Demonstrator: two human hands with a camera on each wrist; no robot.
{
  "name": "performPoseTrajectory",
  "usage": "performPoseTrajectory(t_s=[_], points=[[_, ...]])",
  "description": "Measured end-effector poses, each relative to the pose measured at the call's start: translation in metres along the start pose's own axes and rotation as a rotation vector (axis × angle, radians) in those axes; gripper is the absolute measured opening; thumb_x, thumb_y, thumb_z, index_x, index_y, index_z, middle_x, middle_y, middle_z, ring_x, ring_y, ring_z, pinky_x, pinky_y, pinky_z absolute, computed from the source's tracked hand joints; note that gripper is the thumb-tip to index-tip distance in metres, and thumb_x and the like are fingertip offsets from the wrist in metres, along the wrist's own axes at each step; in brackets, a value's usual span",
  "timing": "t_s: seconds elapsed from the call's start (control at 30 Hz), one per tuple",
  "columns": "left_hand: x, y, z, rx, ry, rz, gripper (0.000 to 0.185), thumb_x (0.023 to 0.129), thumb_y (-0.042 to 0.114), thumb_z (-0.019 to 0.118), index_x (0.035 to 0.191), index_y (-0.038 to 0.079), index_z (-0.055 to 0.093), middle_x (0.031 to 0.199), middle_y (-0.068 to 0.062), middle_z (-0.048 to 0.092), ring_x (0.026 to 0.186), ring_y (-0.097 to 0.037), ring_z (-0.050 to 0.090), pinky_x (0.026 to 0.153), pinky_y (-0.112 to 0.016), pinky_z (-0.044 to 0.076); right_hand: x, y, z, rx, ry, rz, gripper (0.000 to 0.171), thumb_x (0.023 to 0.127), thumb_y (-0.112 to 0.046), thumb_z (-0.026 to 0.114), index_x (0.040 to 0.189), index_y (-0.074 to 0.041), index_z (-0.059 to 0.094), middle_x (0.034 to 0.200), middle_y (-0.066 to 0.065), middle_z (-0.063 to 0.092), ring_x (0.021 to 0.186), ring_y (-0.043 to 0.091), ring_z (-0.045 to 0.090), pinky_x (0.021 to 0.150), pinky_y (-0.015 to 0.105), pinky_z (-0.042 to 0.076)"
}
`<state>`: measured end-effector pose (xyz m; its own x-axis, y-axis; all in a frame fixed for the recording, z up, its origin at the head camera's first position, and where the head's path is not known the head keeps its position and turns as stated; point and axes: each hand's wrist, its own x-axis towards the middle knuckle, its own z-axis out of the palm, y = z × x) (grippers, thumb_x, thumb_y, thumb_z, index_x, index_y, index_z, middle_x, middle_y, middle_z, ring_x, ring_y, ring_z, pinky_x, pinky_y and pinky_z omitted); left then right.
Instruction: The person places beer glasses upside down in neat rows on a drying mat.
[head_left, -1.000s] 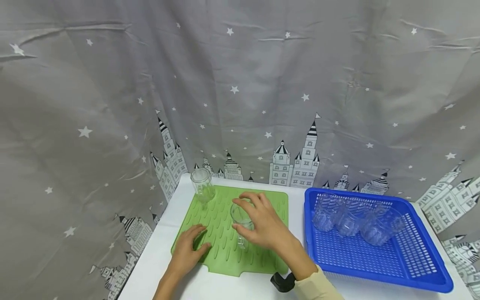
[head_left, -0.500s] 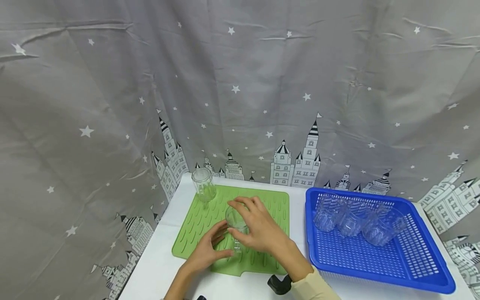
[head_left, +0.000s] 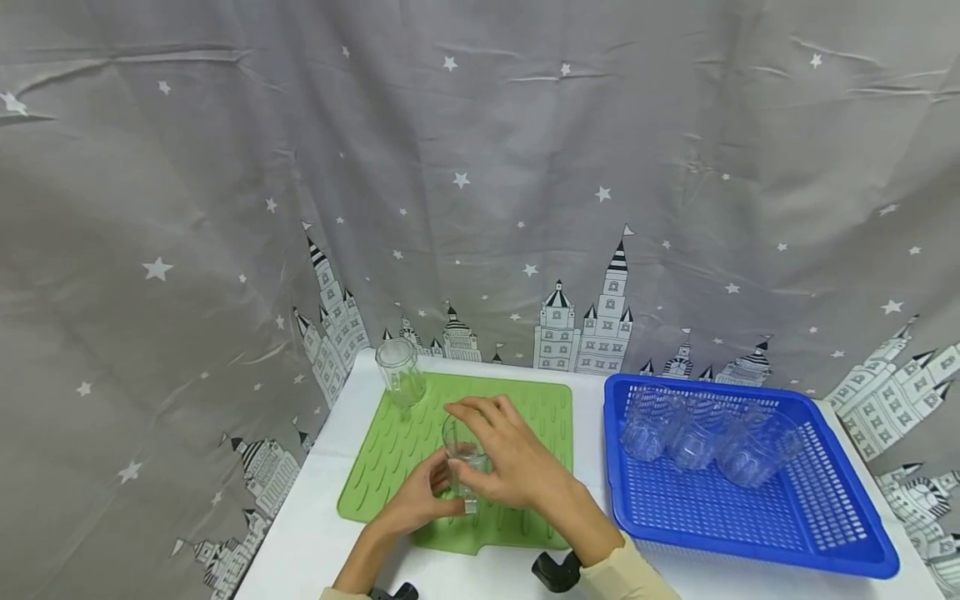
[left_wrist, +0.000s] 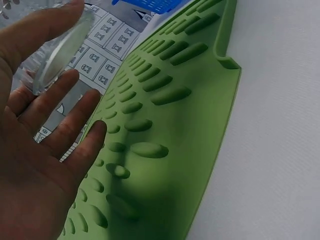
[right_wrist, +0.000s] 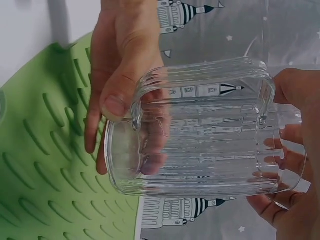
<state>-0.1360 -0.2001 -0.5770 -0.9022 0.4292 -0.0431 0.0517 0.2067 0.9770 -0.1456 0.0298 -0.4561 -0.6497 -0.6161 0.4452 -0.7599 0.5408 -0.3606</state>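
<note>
**Both hands on one glass mug above the green mat**

Largest first: we see the grey star-and-castle curtain (head_left: 480,167) filling the background and hanging behind the white table (head_left: 315,533). On the table's right half sits the blue basket (head_left: 825,517), with three clear mugs (head_left: 697,437) lying on their sides in its far part, touching one another. Left of the basket is the green ridged mat (head_left: 375,475), flat on the table and just beside the basket without touching it. A second clear glass (head_left: 400,375) stands upright at the mat's far left corner.

The glass mug (head_left: 463,458) is over the middle of the mat, between the two hands. From the head view we can't tell whether its base touches the mat; the right wrist view shows it (right_wrist: 200,130) ribbed, with the handle facing that camera.

Right hand (head_left: 517,462): fingers curled round the mug's rim end from the right side, gripping it. In the right wrist view its fingertips (right_wrist: 285,165) show behind the glass at the open end.

Left hand (head_left: 416,500): fingers fairly straight and spread, thumb at the mug's base. The left wrist view shows the hand (left_wrist: 45,150) with the thick glass base (left_wrist: 60,52) against thumb and fingertips, so it touches rather than grips.

A black wrist device (head_left: 555,571) sits on the right forearm, next to the pale yellow sleeve (head_left: 630,579).
</note>
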Motion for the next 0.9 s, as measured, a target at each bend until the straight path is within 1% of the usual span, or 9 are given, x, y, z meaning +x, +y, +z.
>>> performPoseTrajectory(t_s=[0.1, 0.17, 0.23, 0.37, 0.5, 0.63, 0.77, 0.83, 0.9], points=[[0.001, 0.001, 0.0, -0.014, -0.007, 0.021, 0.083, 0.084, 0.006, 0.081, 0.159, 0.018, 0.048, 0.163, -0.015, 0.052, 0.141, -0.009, 0.06, 0.119, -0.019, 0.048, -0.001, 0.0, 0.0, 0.005, -0.008, 0.0, 0.071, 0.098, -0.041, 0.07, 0.161, -0.02, 0.047, 0.159, 0.004, 0.055, 0.133, 0.021, 0.053, 0.109, 0.041, 0.057], [0.001, 0.001, -0.001, -0.012, -0.009, 0.036, 0.081, 0.084, 0.006, 0.082, 0.157, 0.018, 0.05, 0.16, -0.014, 0.055, 0.139, -0.007, 0.061, 0.118, -0.02, 0.048, -0.001, 0.0, 0.0, 0.006, -0.016, 0.002, 0.07, 0.098, -0.041, 0.07, 0.161, -0.02, 0.047, 0.159, 0.004, 0.055, 0.133, 0.021, 0.052, 0.11, 0.041, 0.057], [0.001, 0.002, -0.002, -0.007, -0.005, 0.04, 0.079, 0.083, 0.006, 0.083, 0.155, 0.019, 0.052, 0.157, -0.012, 0.058, 0.136, -0.007, 0.062, 0.117, -0.02, 0.049, -0.002, 0.001, 0.0, 0.011, -0.02, 0.002, 0.07, 0.098, -0.041, 0.069, 0.161, -0.02, 0.047, 0.159, 0.004, 0.055, 0.134, 0.021, 0.052, 0.11, 0.041, 0.056], [0.001, 0.002, -0.003, 0.006, 0.007, 0.03, 0.079, 0.083, 0.008, 0.085, 0.154, 0.019, 0.053, 0.152, -0.012, 0.062, 0.136, -0.013, 0.063, 0.117, -0.022, 0.049, -0.001, 0.001, -0.002, 0.021, -0.019, -0.002, 0.07, 0.098, -0.039, 0.07, 0.161, -0.019, 0.048, 0.16, 0.003, 0.055, 0.135, 0.021, 0.052, 0.111, 0.041, 0.056], [0.0, 0.004, -0.005, 0.026, 0.056, 0.004, 0.08, 0.083, 0.013, 0.09, 0.154, 0.019, 0.053, 0.153, -0.011, 0.062, 0.138, -0.016, 0.062, 0.118, -0.021, 0.048, -0.002, 0.001, -0.005, 0.038, -0.027, 0.008, 0.07, 0.098, -0.039, 0.069, 0.161, -0.019, 0.047, 0.16, 0.004, 0.053, 0.137, 0.022, 0.052, 0.113, 0.043, 0.056], [-0.002, 0.008, -0.009, 0.034, 0.115, 0.013, 0.08, 0.082, 0.013, 0.092, 0.153, 0.016, 0.053, 0.148, -0.011, 0.067, 0.132, -0.014, 0.066, 0.115, -0.023, 0.051, -0.003, 0.003, -0.009, 0.059, -0.045, 0.047, 0.07, 0.099, -0.038, 0.069, 0.162, -0.022, 0.045, 0.163, 0.003, 0.05, 0.144, 0.023, 0.05, 0.116, 0.046, 0.056], [-0.003, 0.01, -0.012, 0.044, 0.131, 0.044, 0.08, 0.083, 0.012, 0.091, 0.153, 0.014, 0.051, 0.143, -0.013, 0.069, 0.123, -0.013, 0.069, 0.11, -0.025, 0.053, -0.008, 0.009, -0.012, 0.076, -0.051, 0.088, 0.07, 0.1, -0.037, 0.069, 0.163, -0.023, 0.043, 0.165, 0.002, 0.047, 0.147, 0.023, 0.049, 0.117, 0.049, 0.056], [-0.004, 0.011, -0.012, 0.044, 0.138, 0.046, 0.079, 0.084, 0.012, 0.091, 0.152, 0.014, 0.051, 0.143, -0.014, 0.069, 0.121, -0.014, 0.069, 0.109, -0.026, 0.054, -0.01, 0.013, -0.013, 0.081, -0.05, 0.107, 0.07, 0.1, -0.037, 0.069, 0.163, -0.022, 0.043, 0.165, 0.002, 0.047, 0.148, 0.023, 0.049, 0.117, 0.049, 0.056], [-0.006, 0.01, -0.013, 0.038, 0.146, 0.049, 0.078, 0.084, 0.012, 0.091, 0.152, 0.014, 0.052, 0.144, -0.017, 0.068, 0.121, -0.013, 0.069, 0.108, -0.027, 0.054, -0.013, 0.017, -0.014, 0.089, -0.06, 0.136, 0.071, 0.1, -0.039, 0.068, 0.164, -0.024, 0.042, 0.166, 0.001, 0.046, 0.15, 0.024, 0.048, 0.118, 0.051, 0.055]])
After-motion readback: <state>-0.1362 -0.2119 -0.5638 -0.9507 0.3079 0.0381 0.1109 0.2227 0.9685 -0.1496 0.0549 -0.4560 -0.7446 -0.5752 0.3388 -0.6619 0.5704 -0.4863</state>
